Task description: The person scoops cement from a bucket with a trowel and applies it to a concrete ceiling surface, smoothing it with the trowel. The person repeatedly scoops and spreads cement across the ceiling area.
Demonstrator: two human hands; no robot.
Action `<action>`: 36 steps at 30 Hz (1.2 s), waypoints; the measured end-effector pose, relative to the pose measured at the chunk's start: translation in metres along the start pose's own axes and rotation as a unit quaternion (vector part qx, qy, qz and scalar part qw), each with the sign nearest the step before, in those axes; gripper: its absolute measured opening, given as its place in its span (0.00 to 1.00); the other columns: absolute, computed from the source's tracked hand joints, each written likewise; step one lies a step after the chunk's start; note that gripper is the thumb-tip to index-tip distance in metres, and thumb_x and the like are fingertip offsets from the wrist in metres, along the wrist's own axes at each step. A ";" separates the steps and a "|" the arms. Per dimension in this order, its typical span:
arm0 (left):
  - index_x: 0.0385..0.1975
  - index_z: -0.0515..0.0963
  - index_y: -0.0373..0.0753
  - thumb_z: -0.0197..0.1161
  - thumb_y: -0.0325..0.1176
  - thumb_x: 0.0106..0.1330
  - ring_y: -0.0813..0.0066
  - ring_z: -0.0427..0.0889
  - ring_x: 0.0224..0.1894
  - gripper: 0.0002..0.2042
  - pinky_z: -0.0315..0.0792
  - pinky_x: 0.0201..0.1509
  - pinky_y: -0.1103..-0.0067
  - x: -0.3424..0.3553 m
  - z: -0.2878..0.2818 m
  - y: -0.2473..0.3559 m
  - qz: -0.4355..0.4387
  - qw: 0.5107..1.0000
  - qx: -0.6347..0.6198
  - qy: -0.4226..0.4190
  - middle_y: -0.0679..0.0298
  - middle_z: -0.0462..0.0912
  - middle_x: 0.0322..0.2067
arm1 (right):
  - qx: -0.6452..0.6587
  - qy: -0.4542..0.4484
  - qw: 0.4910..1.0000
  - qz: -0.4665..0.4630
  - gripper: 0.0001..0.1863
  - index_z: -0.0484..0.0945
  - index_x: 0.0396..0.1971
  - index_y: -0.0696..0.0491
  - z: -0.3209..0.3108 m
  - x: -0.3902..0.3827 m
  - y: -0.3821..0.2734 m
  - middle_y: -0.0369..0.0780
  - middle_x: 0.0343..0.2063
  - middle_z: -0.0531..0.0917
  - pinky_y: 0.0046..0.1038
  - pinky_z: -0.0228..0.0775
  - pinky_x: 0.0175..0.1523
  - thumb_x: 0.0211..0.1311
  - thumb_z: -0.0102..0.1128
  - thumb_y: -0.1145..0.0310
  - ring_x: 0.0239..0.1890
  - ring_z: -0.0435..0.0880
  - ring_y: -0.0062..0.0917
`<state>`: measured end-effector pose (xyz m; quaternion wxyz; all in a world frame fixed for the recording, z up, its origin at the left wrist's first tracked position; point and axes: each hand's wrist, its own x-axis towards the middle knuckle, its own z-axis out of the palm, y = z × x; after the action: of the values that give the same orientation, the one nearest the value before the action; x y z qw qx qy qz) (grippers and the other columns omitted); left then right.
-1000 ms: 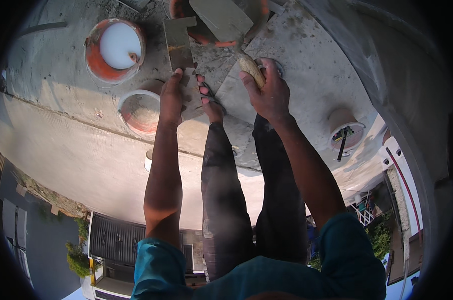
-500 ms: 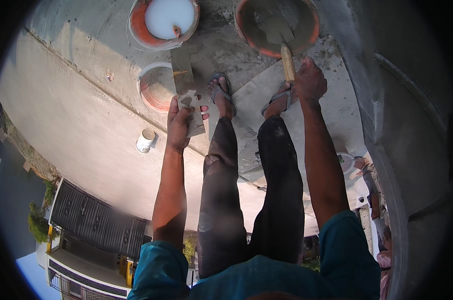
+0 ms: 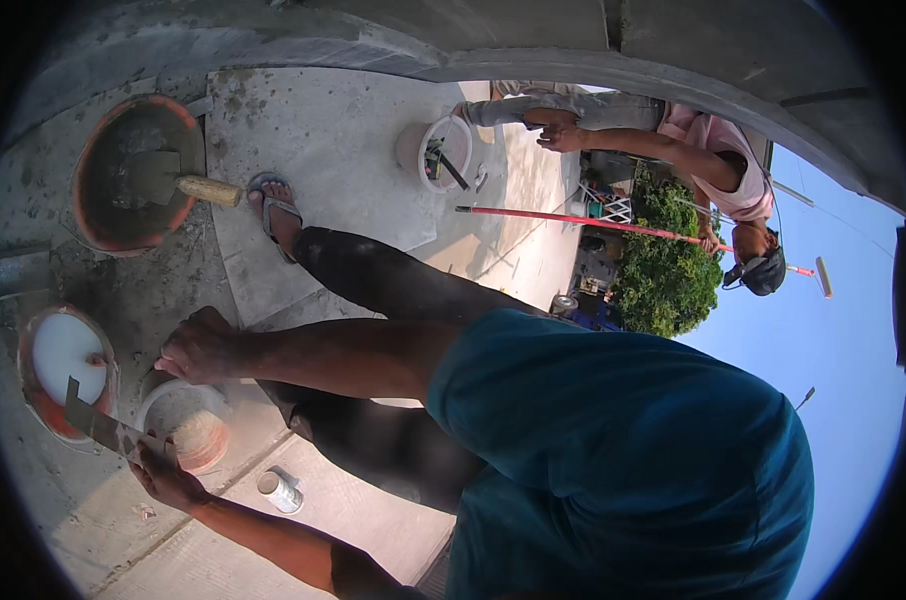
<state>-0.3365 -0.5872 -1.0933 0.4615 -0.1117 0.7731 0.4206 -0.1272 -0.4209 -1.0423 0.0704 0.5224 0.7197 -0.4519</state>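
My left hand (image 3: 170,480), at lower left, grips a flat metal blade (image 3: 108,428) near an orange bucket of white liquid (image 3: 63,350). My right hand (image 3: 195,350) is above it, fingers curled; anything inside is hidden. Under my hands stands a pale bucket (image 3: 201,443) with dry-looking material. Higher up, a trowel with a wooden handle (image 3: 209,191) rests in a wide orange bucket (image 3: 93,185) of grey mix, beside my sandalled foot (image 3: 278,215).
A co-worker in pink (image 3: 703,160) holds a red pole (image 3: 573,218) at upper right, near a grey wall (image 3: 693,50). A bucket with tools (image 3: 413,150) stands on a board (image 3: 323,120). A white can (image 3: 281,490) is on the concrete floor (image 3: 273,550).
My right hand has left the trowel handle, leaving it in the bucket, and moved toward my left hand. The view has swung round, bringing the co-worker into sight.
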 end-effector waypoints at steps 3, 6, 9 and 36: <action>0.65 0.70 0.34 0.60 0.43 0.73 0.58 0.77 0.60 0.26 0.72 0.62 0.64 0.071 -0.028 -0.038 0.082 0.990 0.100 -0.051 0.50 0.77 0.59 | 0.066 -0.043 0.996 0.044 0.12 0.82 0.45 0.47 0.013 -0.044 -0.022 0.40 0.39 0.86 0.40 0.77 0.48 0.66 0.54 0.64 0.42 0.86 0.38; 0.65 0.67 0.29 0.63 0.38 0.71 0.59 0.76 0.59 0.27 0.74 0.60 0.63 0.132 -0.058 -0.060 0.187 0.944 0.264 -0.072 0.48 0.76 0.58 | 0.098 -0.090 0.988 0.077 0.12 0.82 0.46 0.49 0.017 -0.063 -0.025 0.42 0.41 0.86 0.40 0.76 0.50 0.66 0.54 0.67 0.45 0.86 0.39; 0.67 0.62 0.25 0.62 0.32 0.72 0.58 0.69 0.67 0.28 0.71 0.68 0.67 0.146 -0.076 -0.061 0.093 0.959 0.257 -0.076 0.43 0.62 0.67 | 0.063 -0.108 0.983 0.135 0.13 0.81 0.47 0.50 0.001 -0.071 0.013 0.44 0.44 0.85 0.40 0.76 0.52 0.65 0.54 0.69 0.48 0.85 0.39; 0.67 0.64 0.37 0.56 0.39 0.73 0.53 0.78 0.57 0.25 0.71 0.62 0.56 -0.130 -0.035 0.052 -0.023 0.945 0.283 -0.163 0.54 0.78 0.55 | 0.042 0.074 0.888 0.452 0.11 0.87 0.39 0.35 -0.123 -0.371 0.129 0.34 0.35 0.89 0.35 0.77 0.45 0.56 0.61 0.61 0.41 0.88 0.31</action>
<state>-0.3156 -0.6095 -0.9522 0.6034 0.0764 0.7716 0.1862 0.1889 -0.5814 -0.8323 0.1916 0.8256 0.3889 -0.3611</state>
